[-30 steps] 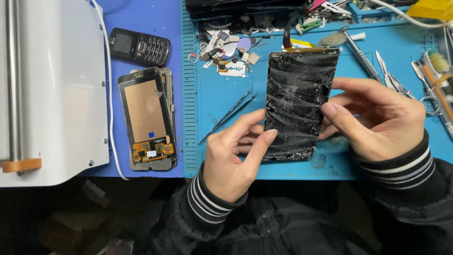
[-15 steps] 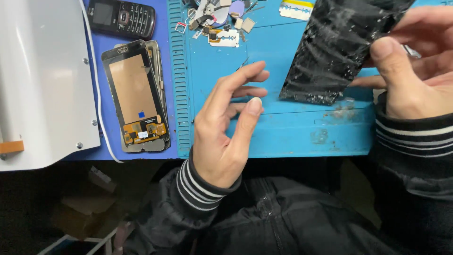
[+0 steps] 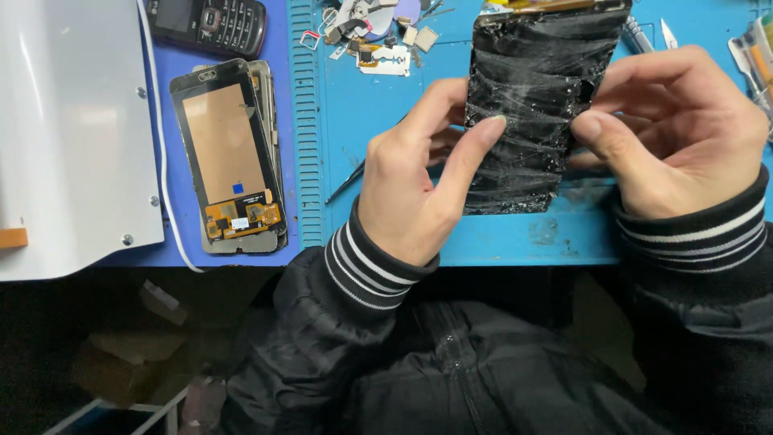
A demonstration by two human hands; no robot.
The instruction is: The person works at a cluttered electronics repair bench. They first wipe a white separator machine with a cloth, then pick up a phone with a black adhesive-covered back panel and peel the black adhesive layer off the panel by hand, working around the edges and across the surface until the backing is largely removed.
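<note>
Left hand: the left hand [image 3: 411,193] grips the left edge of the shattered phone screen [image 3: 531,113]; its fingers [image 3: 471,149] press against the cracked face, the thumb hidden behind the panel.
Right hand: the right hand [image 3: 676,133] holds the right edge of the same panel; the thumb lies on the front at the edge and the other fingers curl behind it, so the panel is pinched between them.
Held thing: the shattered phone screen is a black, tall rectangle, covered in white cracks and wrinkled film, held upright between both hands over the blue work mat [image 3: 386,113], its near edge just above the mat.
Sleeves: black jacket cuffs with white stripes at both wrists.
Under the hands: the blue work mat covers the counter; a thin dark tool, probably tweezers [image 3: 346,184], lies on it just left of the left hand.
Far edge: a scatter of small parts [image 3: 378,32] lies on the mat, far and left of the screen; metal tools [image 3: 753,56] lie at the far right.
Left of the mat: an opened phone frame [image 3: 229,153] with a tan backing and orange circuit strip lies flat; a dark keypad phone [image 3: 213,24] lies beyond it.
Far left: a white machine housing [image 3: 72,137] with a white cable [image 3: 161,169] along its right side.
</note>
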